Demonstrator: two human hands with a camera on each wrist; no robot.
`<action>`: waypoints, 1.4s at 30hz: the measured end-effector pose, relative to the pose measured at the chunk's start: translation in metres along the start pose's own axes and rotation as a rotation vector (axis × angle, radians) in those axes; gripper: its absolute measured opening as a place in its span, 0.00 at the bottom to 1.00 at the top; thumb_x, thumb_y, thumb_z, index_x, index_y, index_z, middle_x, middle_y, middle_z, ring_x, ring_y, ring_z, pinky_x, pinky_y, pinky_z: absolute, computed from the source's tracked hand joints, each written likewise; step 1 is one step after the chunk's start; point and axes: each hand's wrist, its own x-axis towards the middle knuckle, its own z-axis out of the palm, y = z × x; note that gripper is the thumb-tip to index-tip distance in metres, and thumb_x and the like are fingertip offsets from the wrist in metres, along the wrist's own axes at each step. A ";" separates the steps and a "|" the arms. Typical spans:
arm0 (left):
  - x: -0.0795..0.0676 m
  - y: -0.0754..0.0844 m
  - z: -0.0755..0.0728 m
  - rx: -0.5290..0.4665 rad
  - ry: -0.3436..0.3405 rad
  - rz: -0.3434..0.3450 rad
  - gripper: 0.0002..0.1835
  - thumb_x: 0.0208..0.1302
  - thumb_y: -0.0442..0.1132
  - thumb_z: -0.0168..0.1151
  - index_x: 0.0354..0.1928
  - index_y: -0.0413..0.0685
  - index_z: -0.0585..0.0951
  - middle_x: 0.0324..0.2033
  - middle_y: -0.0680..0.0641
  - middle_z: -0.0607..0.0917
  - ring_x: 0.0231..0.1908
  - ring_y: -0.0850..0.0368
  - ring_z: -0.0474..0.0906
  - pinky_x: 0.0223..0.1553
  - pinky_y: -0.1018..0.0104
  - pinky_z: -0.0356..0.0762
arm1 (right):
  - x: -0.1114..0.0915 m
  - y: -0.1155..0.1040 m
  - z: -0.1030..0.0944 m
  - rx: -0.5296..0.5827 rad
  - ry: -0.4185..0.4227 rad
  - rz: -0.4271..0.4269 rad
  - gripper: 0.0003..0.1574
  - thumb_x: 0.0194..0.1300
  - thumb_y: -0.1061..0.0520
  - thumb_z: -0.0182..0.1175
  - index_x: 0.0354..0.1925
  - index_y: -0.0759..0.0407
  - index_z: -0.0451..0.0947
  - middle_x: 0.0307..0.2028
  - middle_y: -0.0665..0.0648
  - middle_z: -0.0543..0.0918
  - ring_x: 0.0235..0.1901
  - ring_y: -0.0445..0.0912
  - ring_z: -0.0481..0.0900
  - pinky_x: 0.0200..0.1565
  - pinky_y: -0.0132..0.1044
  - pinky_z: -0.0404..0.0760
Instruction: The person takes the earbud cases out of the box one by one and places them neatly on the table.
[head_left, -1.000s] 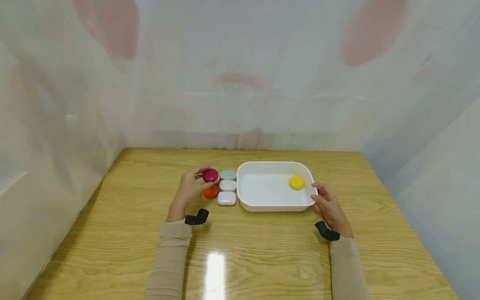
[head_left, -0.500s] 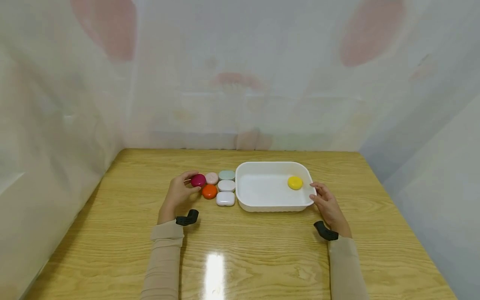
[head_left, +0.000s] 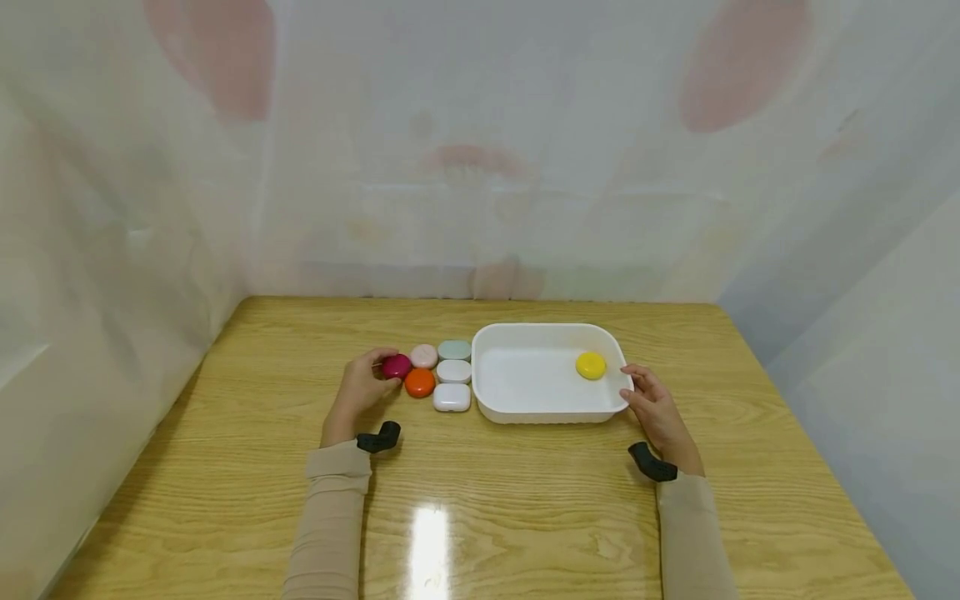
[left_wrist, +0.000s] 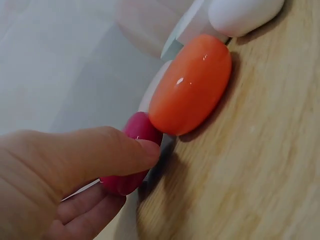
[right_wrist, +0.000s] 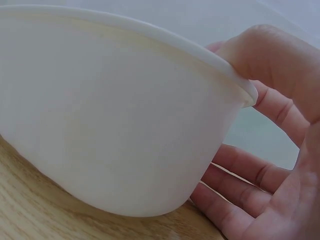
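Observation:
My left hand [head_left: 362,385] pinches a glossy magenta round case [head_left: 396,366] between thumb and fingers, low over the table at the left end of a cluster. In the left wrist view, an orange round case [left_wrist: 192,85] sits right against it. Pale pink [head_left: 423,356], pale green [head_left: 454,350] and white pieces [head_left: 453,372] fill the rest of the group, with a white rounded earbud-style case [head_left: 452,397] in front. My right hand [head_left: 660,412] grips the right end of a white plastic tub [head_left: 551,417], thumb over its rim and fingers along the outer wall.
Inside the tub, a yellow round case [head_left: 591,365] lies near the right end. The cluster stands close against the tub's left wall. Behind the wooden table [head_left: 517,517] hangs a pale patterned curtain [head_left: 480,225], with more sheeting along both sides.
My left hand has carried the magenta case left and lowered it, from over the pale pink piece to beside it and the orange one. The right hand keeps its grip on the tub.

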 end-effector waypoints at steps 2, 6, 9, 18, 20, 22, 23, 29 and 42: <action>-0.001 0.000 0.000 0.001 0.000 -0.008 0.27 0.54 0.23 0.66 0.59 0.31 0.74 0.56 0.29 0.79 0.54 0.36 0.79 0.57 0.47 0.79 | 0.000 0.000 0.000 0.004 0.001 -0.001 0.17 0.70 0.63 0.53 0.56 0.52 0.70 0.57 0.49 0.68 0.55 0.34 0.70 0.50 0.18 0.78; -0.002 0.000 0.000 0.018 0.001 -0.014 0.27 0.54 0.24 0.67 0.59 0.31 0.74 0.56 0.29 0.79 0.54 0.36 0.78 0.58 0.46 0.78 | -0.001 0.000 0.000 0.016 -0.002 -0.008 0.17 0.70 0.64 0.52 0.56 0.53 0.70 0.57 0.50 0.68 0.55 0.34 0.70 0.50 0.18 0.78; -0.002 0.001 0.000 0.027 0.001 -0.020 0.27 0.54 0.24 0.67 0.59 0.32 0.75 0.57 0.30 0.79 0.55 0.36 0.78 0.59 0.46 0.78 | -0.001 0.000 0.000 0.022 -0.008 -0.018 0.18 0.70 0.64 0.52 0.56 0.52 0.70 0.57 0.49 0.69 0.55 0.35 0.70 0.50 0.19 0.78; -0.002 0.001 -0.001 0.032 -0.016 -0.036 0.28 0.55 0.24 0.66 0.60 0.33 0.74 0.57 0.30 0.78 0.54 0.36 0.78 0.59 0.46 0.77 | 0.000 0.001 -0.001 -0.006 -0.004 0.006 0.20 0.71 0.63 0.52 0.59 0.63 0.65 0.58 0.46 0.66 0.57 0.35 0.68 0.51 0.17 0.77; -0.002 0.002 -0.001 0.033 -0.018 -0.042 0.29 0.54 0.24 0.66 0.61 0.33 0.73 0.56 0.29 0.79 0.53 0.36 0.79 0.58 0.47 0.78 | 0.000 0.001 -0.001 -0.012 0.000 0.009 0.19 0.71 0.63 0.52 0.59 0.62 0.65 0.58 0.47 0.66 0.57 0.35 0.68 0.51 0.17 0.77; -0.002 0.004 -0.002 0.032 -0.021 -0.048 0.29 0.55 0.24 0.66 0.61 0.34 0.73 0.56 0.29 0.79 0.52 0.36 0.80 0.57 0.47 0.79 | 0.001 0.002 -0.002 -0.016 0.000 0.010 0.18 0.71 0.62 0.52 0.58 0.58 0.67 0.58 0.47 0.67 0.57 0.35 0.68 0.51 0.17 0.77; -0.003 0.005 -0.003 0.030 -0.022 -0.050 0.29 0.55 0.24 0.65 0.62 0.34 0.73 0.57 0.29 0.78 0.52 0.36 0.80 0.57 0.47 0.79 | 0.001 0.002 -0.002 -0.015 0.000 0.010 0.18 0.71 0.62 0.52 0.57 0.56 0.68 0.58 0.47 0.67 0.57 0.35 0.69 0.51 0.17 0.77; -0.004 0.019 -0.009 0.012 -0.020 -0.055 0.29 0.60 0.28 0.64 0.64 0.37 0.71 0.64 0.32 0.72 0.61 0.32 0.72 0.62 0.45 0.75 | 0.002 0.003 -0.003 0.006 -0.008 -0.005 0.17 0.71 0.63 0.52 0.55 0.51 0.70 0.58 0.48 0.68 0.55 0.34 0.71 0.50 0.18 0.78; -0.006 0.080 0.017 -0.130 -0.021 0.152 0.22 0.63 0.34 0.63 0.59 0.38 0.76 0.58 0.35 0.79 0.61 0.38 0.74 0.64 0.44 0.73 | 0.001 0.001 -0.002 0.013 0.003 0.011 0.16 0.70 0.62 0.53 0.55 0.51 0.70 0.56 0.47 0.69 0.54 0.34 0.71 0.50 0.19 0.78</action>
